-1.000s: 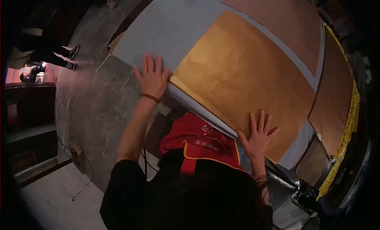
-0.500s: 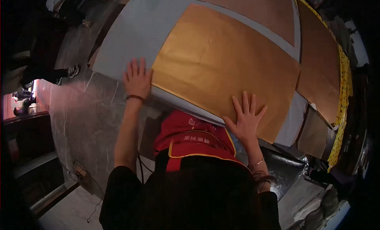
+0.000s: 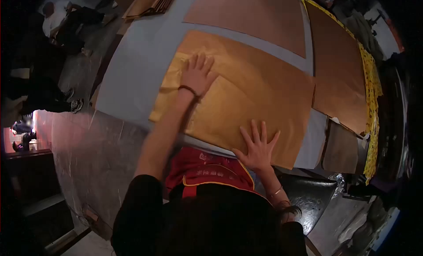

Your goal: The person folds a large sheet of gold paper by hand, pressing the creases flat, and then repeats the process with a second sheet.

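Observation:
A large golden-tan sheet (image 3: 246, 88), which looks like paper, lies on the grey tabletop (image 3: 128, 75) in front of me. My left hand (image 3: 198, 75) is flat on the sheet's upper left part, fingers spread, with creases showing around it. Near the sheet's front right edge rests my right hand (image 3: 257, 146), also flat with fingers apart. Neither hand grips anything. Below the table edge shows the red apron (image 3: 207, 165) that I wear.
Brown sheets (image 3: 251, 18) lie beyond, and another brown sheet (image 3: 339, 71) is at the right beside a yellow patterned strip (image 3: 370, 79). Folded brown material (image 3: 150, 2) sits at the far left corner. A black padded seat (image 3: 304, 194) stands at lower right. People (image 3: 66, 22) are at upper left.
My left hand has moved from the sheet's left front corner up and right onto its surface. My right hand stays on the front right part. The view has shifted slightly.

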`<state>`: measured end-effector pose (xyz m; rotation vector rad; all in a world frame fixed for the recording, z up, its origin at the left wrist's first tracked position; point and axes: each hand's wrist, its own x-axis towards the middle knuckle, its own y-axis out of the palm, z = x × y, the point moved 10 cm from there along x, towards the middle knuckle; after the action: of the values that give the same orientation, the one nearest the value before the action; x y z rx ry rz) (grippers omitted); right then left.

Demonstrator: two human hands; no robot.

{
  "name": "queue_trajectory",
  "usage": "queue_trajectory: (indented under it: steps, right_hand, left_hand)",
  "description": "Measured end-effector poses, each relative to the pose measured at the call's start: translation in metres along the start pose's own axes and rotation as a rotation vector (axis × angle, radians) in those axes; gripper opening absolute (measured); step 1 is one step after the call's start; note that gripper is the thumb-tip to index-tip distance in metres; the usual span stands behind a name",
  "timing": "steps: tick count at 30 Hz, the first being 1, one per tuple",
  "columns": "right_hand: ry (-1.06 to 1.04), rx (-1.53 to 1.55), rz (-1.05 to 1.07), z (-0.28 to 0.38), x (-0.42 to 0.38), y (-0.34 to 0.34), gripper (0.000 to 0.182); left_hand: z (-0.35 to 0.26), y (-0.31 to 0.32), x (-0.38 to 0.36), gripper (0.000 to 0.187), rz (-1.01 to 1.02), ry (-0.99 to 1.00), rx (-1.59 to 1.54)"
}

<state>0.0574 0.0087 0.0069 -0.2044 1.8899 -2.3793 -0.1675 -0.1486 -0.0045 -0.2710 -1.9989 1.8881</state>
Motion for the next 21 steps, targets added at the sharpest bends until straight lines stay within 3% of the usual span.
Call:
queue_trajectory:
  steps: [1, 2, 3, 4, 5, 6, 8, 10, 12, 18, 21]
  right_hand:
    - [-0.010, 0.004, 0.000, 0.001, -0.001, 0.000, 0.068]
    - [-0.018, 0.008, 0.001, 0.003, -0.001, 0.000, 0.069]
    - [-0.007, 0.013, 0.000, 0.003, -0.001, -0.001, 0.069]
    - [-0.003, 0.011, -0.006, 0.002, -0.001, -0.003, 0.069]
    - [-0.007, 0.017, 0.003, 0.001, 0.000, -0.001, 0.068]
    - [-0.018, 0.026, 0.009, 0.004, 0.001, -0.001, 0.068]
    - [-0.018, 0.028, 0.015, 0.011, 0.004, 0.001, 0.068]
    - [-0.020, 0.030, 0.027, 0.020, 0.009, 0.003, 0.067]
    - [-0.017, 0.064, 0.030, 0.030, 0.014, 0.005, 0.067]
    - [-0.069, 0.109, 0.014, 0.054, 0.031, 0.015, 0.069]
    - [-0.071, 0.128, 0.020, 0.052, 0.031, 0.016, 0.069]
  left_hand:
    - [0.060, 0.001, 0.004, 0.059, -0.044, -0.178, 0.068]
    - [0.126, 0.054, 0.016, 0.059, -0.047, -0.166, 0.068]
    - [0.182, 0.100, 0.025, 0.054, -0.205, -0.469, -0.076]
    - [0.148, 0.159, 0.042, 0.056, -0.302, -0.077, -0.627]
    - [0.090, 0.050, 0.030, 0.056, -0.298, -0.077, -0.628]
    - [-0.030, -0.043, 0.019, 0.058, 0.130, 0.077, 0.141]
    - [-0.110, -0.012, 0.006, 0.060, -0.036, 0.328, -0.181]
    - [-0.140, 0.001, -0.011, 0.061, 0.012, 0.427, -0.290]
    - [-0.108, 0.005, -0.005, 0.063, -0.002, 0.424, -0.178]
    - [0.104, 0.010, 0.038, 0.059, -0.036, -0.081, -0.042]
    - [0.135, 0.008, 0.041, 0.058, -0.034, -0.166, 0.002]
